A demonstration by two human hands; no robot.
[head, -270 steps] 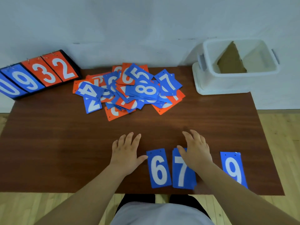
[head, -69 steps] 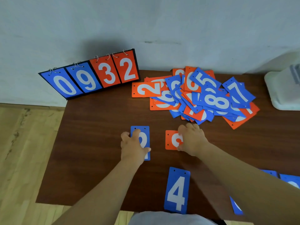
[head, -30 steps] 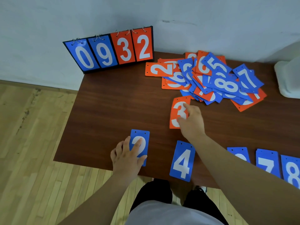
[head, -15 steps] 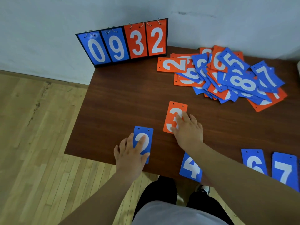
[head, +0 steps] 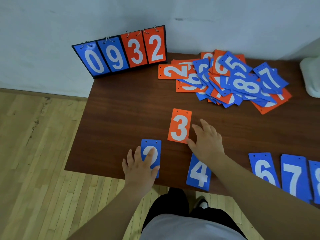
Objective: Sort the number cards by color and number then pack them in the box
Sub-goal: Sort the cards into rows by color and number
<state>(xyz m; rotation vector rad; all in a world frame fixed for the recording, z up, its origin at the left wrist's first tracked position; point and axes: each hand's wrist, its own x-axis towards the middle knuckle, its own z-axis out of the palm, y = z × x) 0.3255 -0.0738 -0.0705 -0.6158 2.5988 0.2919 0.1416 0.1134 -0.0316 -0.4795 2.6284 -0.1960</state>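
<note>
Risk, blue 2 (head: 152, 146): The card lies near the front left corner of the worktop (head: 121, 110). Any slide toward the person under the left hand (head: 140, 167) could send it over the edge to the floor.
Risk, orange 3 (head: 180, 126): It sits just behind the gap between two blue cards. If pulled into that gap, it would mix the colours in the blue row.
Risk, blue 4 (head: 199, 172): Its lower end reaches the front edge, and the right forearm passes over it. A careless sweep of the arm could knock it off.
Risk, pile (head: 228, 80): The cards overlap, and many digits are partly hidden. Drawing one out may drag its neighbours, and a 6 could be misread as a 9.
Left hand: It lies flat on the lower part of blue 2, fingers straight and pressing down, thumb at the card's right edge.
Right hand (head: 206, 142): It holds nothing and its fingers are spread and relaxed. It is just right of orange 3, with the thumb at the card's lower right corner. Whether the thumb touches the card cannot be told.
Blue 6 (head: 263, 168), blue 7 (head: 294, 175): These lie in the front row, right of the right arm and apart from both hands.
Pile position: At the back right, well apart from both hands.
Box (head: 311, 75): Only a white corner shows at the right border, beyond the pile. No cards are seen in it.
</note>
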